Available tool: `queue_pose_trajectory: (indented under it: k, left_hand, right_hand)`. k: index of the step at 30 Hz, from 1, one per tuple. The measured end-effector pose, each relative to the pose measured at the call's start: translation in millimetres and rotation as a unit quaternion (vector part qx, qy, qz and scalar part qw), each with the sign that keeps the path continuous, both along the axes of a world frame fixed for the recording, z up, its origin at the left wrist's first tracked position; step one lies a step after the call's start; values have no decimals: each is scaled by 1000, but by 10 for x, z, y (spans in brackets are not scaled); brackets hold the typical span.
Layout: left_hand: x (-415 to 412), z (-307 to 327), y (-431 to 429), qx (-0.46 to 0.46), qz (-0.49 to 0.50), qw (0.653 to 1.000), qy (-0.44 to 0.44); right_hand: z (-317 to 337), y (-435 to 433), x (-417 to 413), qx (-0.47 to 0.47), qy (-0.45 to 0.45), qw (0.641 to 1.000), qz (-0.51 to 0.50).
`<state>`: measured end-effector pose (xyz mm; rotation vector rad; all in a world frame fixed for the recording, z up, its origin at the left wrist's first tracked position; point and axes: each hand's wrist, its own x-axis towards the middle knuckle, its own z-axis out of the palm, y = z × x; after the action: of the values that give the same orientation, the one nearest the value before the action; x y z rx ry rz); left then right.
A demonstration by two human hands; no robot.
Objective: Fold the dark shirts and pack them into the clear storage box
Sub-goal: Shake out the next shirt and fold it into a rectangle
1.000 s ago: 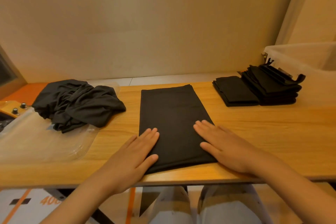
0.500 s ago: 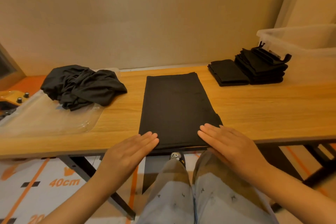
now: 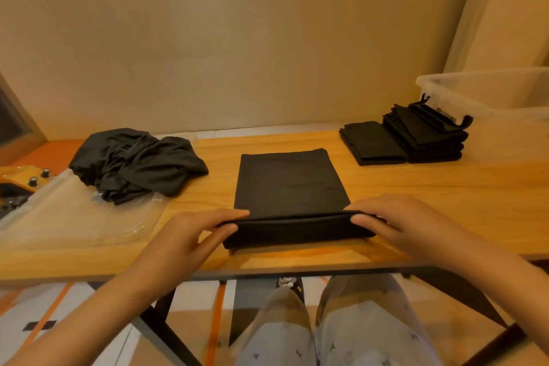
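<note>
Head view: half-folded dark shirt (image 3: 289,184) lies mid-worktop (image 3: 445,202), long axis running straight away from person. Left hand (image 3: 190,235) pinches near-left corner, right hand (image 3: 398,223) pinches near-right corner. Near hem raised off wood, rest flat. Likely next move: carry hem forward toward far edge. 2 folded stacks (image 3: 427,137) sit far right beside clear storage box (image 3: 487,92), nearer right hand. Crumpled heap (image 3: 136,163) far left.

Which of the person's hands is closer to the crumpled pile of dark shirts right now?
Left. The left hand pinches the flat dark shirt at its near left corner, towards the crumpled pile of dark shirts; the right hand pinches the opposite corner, farther off.
</note>
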<state>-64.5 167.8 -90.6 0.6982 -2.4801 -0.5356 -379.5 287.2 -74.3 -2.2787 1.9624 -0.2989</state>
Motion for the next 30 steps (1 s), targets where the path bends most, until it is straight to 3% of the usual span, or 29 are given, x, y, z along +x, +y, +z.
queue_pose_trajectory:
  k: [3, 6, 11, 16, 23, 30]
  left_hand:
    - [-197, 177, -264, 86, 31, 995, 27]
    - [-370, 330, -649, 152, 54, 986, 35]
    - [-743, 436, -1524, 171, 81, 978, -87]
    - [-1032, 146, -2130, 194, 99, 964, -151]
    - [-921, 4, -2266, 235, 90, 965, -78]
    - [-1034, 36, -2189, 194, 107, 974, 56]
  right_hand:
    - [186, -272, -58, 21, -95, 995, -30]
    - [322, -681, -144, 33, -128, 990, -48]
    - [310, -1582, -399, 45, -109, 989, -90]
    - [-33, -2175, -605, 97, -178, 968, -147]
    - [-211, -2261, -743, 68, -230, 961, -139]
    - [-90, -2226, -728, -3, -264, 955, -136]
